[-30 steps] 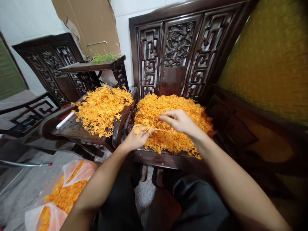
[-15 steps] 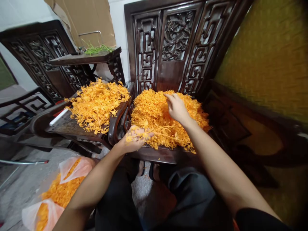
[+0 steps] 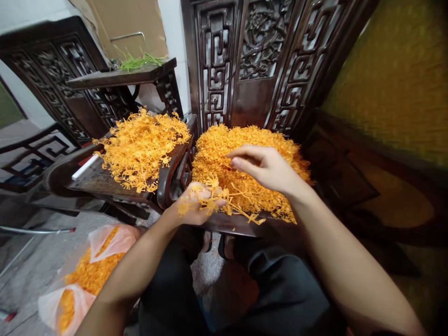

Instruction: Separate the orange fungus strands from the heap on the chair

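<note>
My left hand (image 3: 193, 211) is closed around a small bunch of orange plastic flower stems (image 3: 212, 185); the flower heads lie over its fingers and the bare stem ends point right. Just above a large heap of small orange plastic flower pieces (image 3: 214, 151), my right hand (image 3: 268, 165) has its fingers stretched out and the thumb apart, with nothing visible in it. The heap covers the seat of a dark carved wooden chair (image 3: 241, 228) in front of me. To the left, a looser pile of orange branched stems (image 3: 142, 147) rests on a dark wooden surface.
A white stick (image 3: 86, 167) lies beside the left pile. Green stems (image 3: 140, 61) sit on a raised wooden stand (image 3: 119, 79). On the floor at lower left, a plastic bag (image 3: 115, 238) holds more orange pieces. The carved chair back (image 3: 252, 100) rises behind the heap.
My right hand has come down and nearer from the back of the heap, its fingers now pointing left. My left hand still holds the stems, their loose ends shifted slightly. The view has tilted a little.
</note>
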Action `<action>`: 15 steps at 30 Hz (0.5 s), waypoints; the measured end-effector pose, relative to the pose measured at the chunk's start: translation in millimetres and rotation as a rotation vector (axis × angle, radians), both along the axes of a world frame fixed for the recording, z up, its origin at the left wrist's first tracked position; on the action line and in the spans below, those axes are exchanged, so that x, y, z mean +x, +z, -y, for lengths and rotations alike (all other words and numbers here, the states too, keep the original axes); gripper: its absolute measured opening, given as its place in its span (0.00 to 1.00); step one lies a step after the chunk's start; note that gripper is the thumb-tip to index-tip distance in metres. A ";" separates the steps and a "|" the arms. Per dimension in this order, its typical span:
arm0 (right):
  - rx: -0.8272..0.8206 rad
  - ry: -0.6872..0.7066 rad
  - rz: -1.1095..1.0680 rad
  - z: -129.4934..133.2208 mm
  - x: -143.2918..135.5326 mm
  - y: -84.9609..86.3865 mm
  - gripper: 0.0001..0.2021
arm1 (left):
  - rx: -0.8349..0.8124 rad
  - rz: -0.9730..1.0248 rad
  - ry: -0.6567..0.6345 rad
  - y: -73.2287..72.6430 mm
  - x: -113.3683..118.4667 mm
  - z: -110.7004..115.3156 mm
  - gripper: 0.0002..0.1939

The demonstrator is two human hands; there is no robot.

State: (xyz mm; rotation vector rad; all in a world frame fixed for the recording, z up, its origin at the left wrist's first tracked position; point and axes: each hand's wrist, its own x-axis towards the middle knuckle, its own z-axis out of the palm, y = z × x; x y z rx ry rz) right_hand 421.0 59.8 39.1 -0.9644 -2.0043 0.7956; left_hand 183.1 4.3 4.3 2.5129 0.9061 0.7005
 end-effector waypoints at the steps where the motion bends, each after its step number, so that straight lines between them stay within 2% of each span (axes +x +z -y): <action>1: -0.061 0.104 0.004 8.6 0.3 3.4 0.17 | -0.019 0.005 0.003 1.8 2.0 0.7 0.20; 3: -0.132 0.266 0.032 19.7 0.9 6.5 0.17 | -0.034 0.014 0.010 2.5 5.3 1.0 0.19; 6: -0.186 0.327 0.053 25.1 -0.1 5.3 0.12 | -0.048 0.000 0.021 -1.1 8.2 -0.7 0.19; 10: -0.315 0.241 -0.009 24.1 -3.2 1.6 0.11 | -0.091 -0.044 0.040 -2.1 9.9 -2.8 0.19; 15: -0.349 -0.005 -0.293 22.8 -4.5 0.9 0.14 | -0.251 0.059 0.143 7.1 11.2 0.4 0.18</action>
